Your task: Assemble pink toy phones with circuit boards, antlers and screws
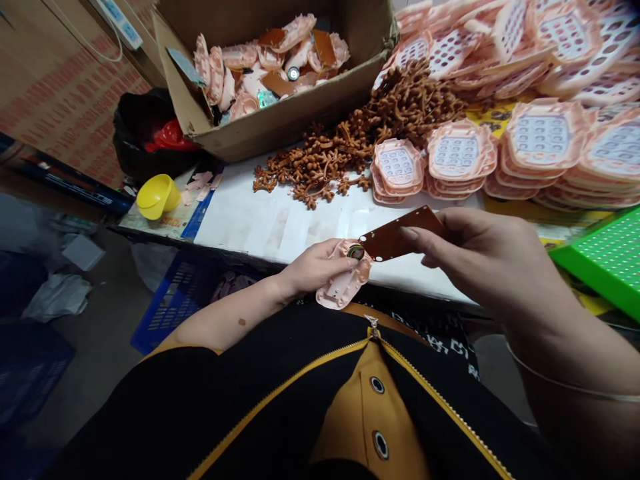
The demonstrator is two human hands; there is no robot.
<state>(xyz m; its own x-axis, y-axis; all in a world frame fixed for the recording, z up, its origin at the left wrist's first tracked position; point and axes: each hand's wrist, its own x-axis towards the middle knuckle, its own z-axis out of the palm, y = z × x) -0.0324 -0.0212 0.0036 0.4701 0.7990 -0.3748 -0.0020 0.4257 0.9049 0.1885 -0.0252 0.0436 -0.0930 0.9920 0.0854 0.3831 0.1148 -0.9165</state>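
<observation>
My left hand [314,267] is closed on a pink plastic shell [340,291], held just over the table's front edge. A small round part [356,251] with a dark rim sits at the shell's upper end, close to my left fingertips. Between the thumb and fingers of my right hand [483,250] is a flat brown circuit board [400,233] with small holes. The board's left end meets the top of the shell; whether it is joined to the round part I cannot tell.
Beyond my hands lies a heap of brown knobbed pieces [325,163]. Stacked pink panels [457,157] stand to the right, near a green perforated tray [605,250]. A cardboard box [260,127] holds pink shells and boards. At left are a yellow cup [157,198] and a black bag [137,137].
</observation>
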